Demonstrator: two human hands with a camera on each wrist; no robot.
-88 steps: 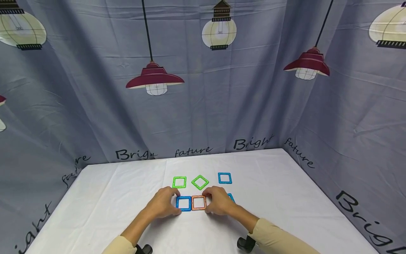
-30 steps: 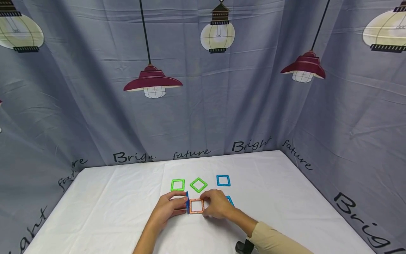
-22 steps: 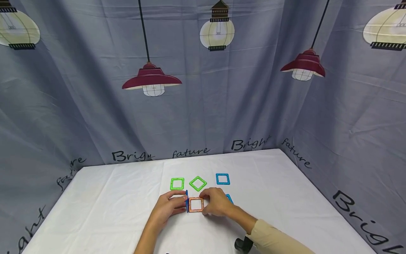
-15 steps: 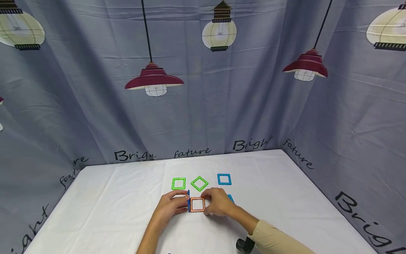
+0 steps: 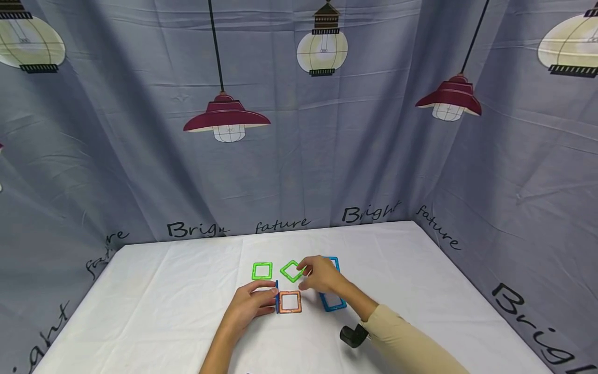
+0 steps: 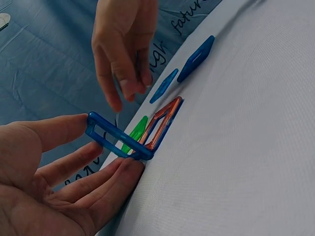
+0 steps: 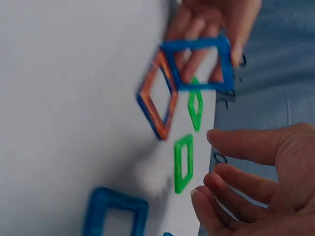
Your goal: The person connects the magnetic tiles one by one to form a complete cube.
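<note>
My left hand (image 5: 247, 306) grips a blue square magnetic tile (image 6: 118, 133) between thumb and fingertips, standing it on edge. Its lower edge meets the left side of an orange square tile (image 5: 289, 311) that lies flat; a blue rim shows under the orange one in both wrist views. My right hand (image 5: 321, 274) hovers over the table beside a green tile turned like a diamond (image 5: 286, 277). Its fingers are loosely bent with nothing between them, and in the right wrist view they are apart from the green tiles.
A green square tile (image 5: 262, 278) lies behind the left hand. Two blue tiles lie at the right, a far one (image 5: 338, 265) and a near one (image 5: 334, 308), both partly covered by my right hand and arm. A patterned grey curtain (image 5: 289, 171) surrounds the white table (image 5: 163, 311).
The left hand has turned the blue tile from flat to upright beside the orange one. My right hand has let go of the orange tile and moved away toward the green diamond.
</note>
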